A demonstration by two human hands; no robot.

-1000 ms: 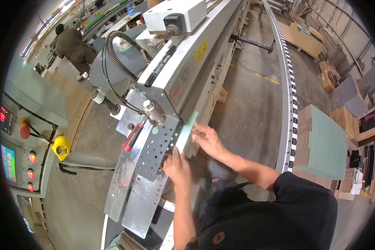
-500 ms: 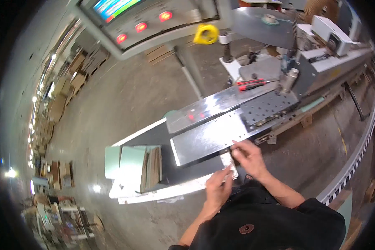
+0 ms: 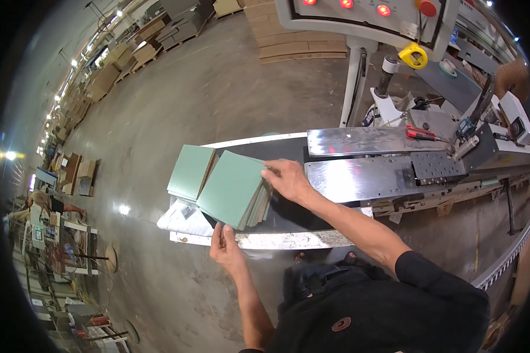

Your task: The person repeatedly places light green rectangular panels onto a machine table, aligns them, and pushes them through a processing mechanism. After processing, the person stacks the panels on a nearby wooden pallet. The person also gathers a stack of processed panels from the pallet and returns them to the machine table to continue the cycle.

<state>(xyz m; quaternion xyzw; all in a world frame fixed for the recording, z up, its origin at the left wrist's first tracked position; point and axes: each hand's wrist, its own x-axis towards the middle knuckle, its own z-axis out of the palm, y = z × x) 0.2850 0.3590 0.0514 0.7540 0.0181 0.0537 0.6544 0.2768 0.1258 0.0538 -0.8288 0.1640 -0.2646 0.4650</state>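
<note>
A stack of pale green square boards (image 3: 231, 185) lies slightly fanned on the black belt (image 3: 290, 207), its edges showing brownish layers. My right hand (image 3: 288, 178) grips its right edge near the far corner, thumb on top and fingers bent over the side. At the near corner my left hand (image 3: 226, 252) pinches the boards between thumb and fingers. A second green stack (image 3: 191, 167) stands close on the left. White paper sheets (image 3: 185, 219) lie in front of that one. How many boards my fingers hold cannot be made out.
To the right, shiny metal plates (image 3: 359, 176) lead to a machine head with a red screwdriver-like tool (image 3: 423, 134) on top. A control panel (image 3: 371, 17) with red lit buttons hangs above, a yellow tape measure (image 3: 414, 56) on its edge. A white rail (image 3: 294, 240) borders the belt.
Both hands have moved left from the metal plate's near edge to the green stack and taken hold of it. The view has swung, so the panel and machine now appear further right.
</note>
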